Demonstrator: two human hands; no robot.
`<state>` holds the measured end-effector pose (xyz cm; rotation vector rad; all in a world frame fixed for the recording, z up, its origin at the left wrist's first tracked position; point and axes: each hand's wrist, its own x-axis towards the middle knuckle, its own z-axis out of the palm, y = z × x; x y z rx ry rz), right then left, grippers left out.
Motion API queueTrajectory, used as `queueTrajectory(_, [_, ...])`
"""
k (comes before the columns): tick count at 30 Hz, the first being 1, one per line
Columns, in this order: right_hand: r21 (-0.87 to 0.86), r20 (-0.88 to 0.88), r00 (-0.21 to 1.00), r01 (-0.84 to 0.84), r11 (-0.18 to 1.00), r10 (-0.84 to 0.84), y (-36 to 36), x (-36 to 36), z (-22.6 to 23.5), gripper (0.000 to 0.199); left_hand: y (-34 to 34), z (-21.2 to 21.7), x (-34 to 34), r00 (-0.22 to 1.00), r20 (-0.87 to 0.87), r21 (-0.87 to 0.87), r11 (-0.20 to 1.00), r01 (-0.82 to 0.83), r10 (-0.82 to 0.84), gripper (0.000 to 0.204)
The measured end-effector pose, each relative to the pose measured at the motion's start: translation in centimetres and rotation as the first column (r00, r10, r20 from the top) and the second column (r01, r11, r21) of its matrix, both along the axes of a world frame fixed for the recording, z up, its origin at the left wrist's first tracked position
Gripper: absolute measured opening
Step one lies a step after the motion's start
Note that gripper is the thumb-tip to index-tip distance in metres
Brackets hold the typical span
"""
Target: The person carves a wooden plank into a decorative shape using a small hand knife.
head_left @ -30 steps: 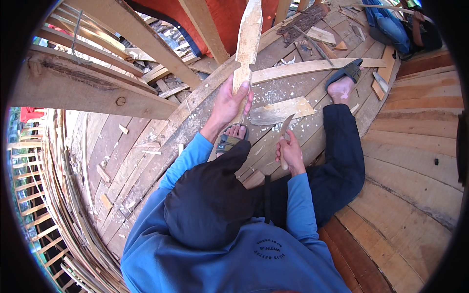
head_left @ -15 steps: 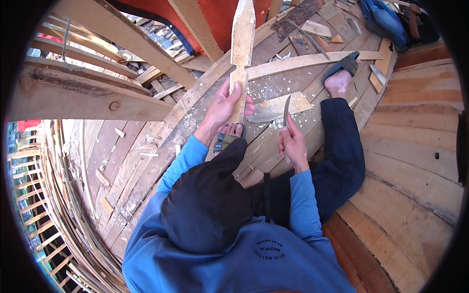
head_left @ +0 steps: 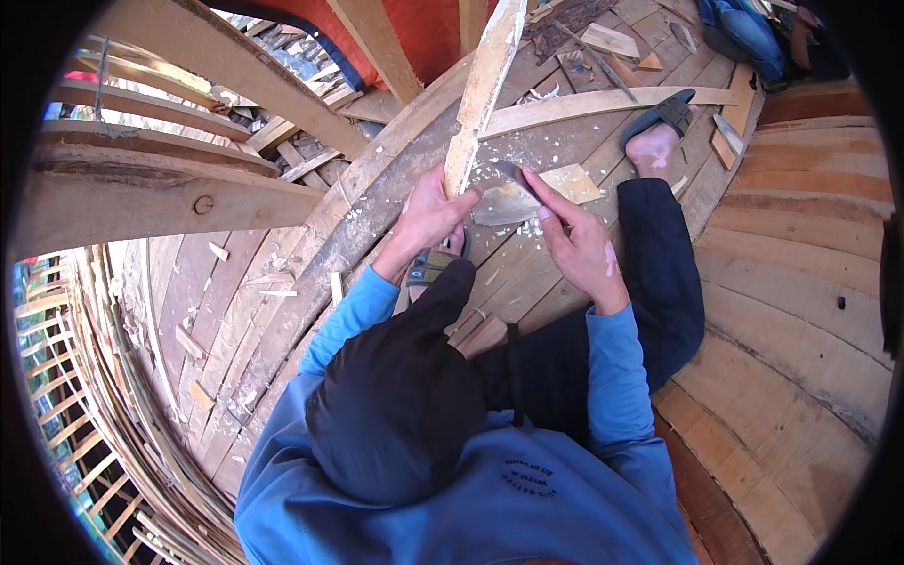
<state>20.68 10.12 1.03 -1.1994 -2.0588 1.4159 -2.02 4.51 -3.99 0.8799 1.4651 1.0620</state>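
Partly hidden, right hand (head_left: 576,247) grips a blade (head_left: 513,176) against the stick (head_left: 482,89).

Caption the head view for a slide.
Seated on curved planking, left hand steadies an upright wooden slat; right hand holds a blade against it.

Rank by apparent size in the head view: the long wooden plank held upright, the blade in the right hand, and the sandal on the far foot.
1. Long wooden plank, gripped by the left hand, clearly largest.
2. Sandal on the far foot.
3. Blade in the right hand; partly hidden by the fingers, and close to the sandal in size, so this order is unsure.
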Motion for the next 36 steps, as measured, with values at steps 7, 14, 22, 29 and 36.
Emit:
queueTrajectory(7, [0.164, -0.035, 0.999, -0.018, 0.986, 0.024, -0.2, -2.0, 0.1, 0.052, -0.5, -1.8, -0.6, 0.993, -0.110, -0.041, 0.997, -0.058, 0.053, 0.033])
queueTrajectory(14, [0.042, 0.140, 0.988, -0.073, 0.996, 0.066, -0.5, -3.2, 0.8, 0.053, -0.5, -2.6, -0.1, 0.966, -0.206, 0.141, 0.982, -0.126, 0.154, 0.014])
queueTrajectory(22, [0.115, 0.298, 0.934, -0.241, 0.964, 0.198, -1.0, -3.3, 2.5, 0.062, -1.4, -4.5, 0.4, 0.952, -0.277, 0.048, 0.992, -0.118, 0.127, 0.020])
queueTrajectory(29, [0.133, 0.483, 0.825, -0.401, 0.906, 0.294, -1.0, -1.9, -1.6, 0.066, -5.3, -11.5, 1.5, 0.997, -0.071, -0.118, 0.993, -0.010, 0.002, 0.014])
queueTrajectory(36, [0.045, 0.592, 0.786, -0.253, 0.967, 0.178, -4.9, -2.3, -5.7, 0.061, -7.6, -15.6, 2.5, 0.855, -0.482, -0.118, 0.981, 0.152, -0.191, 0.047])
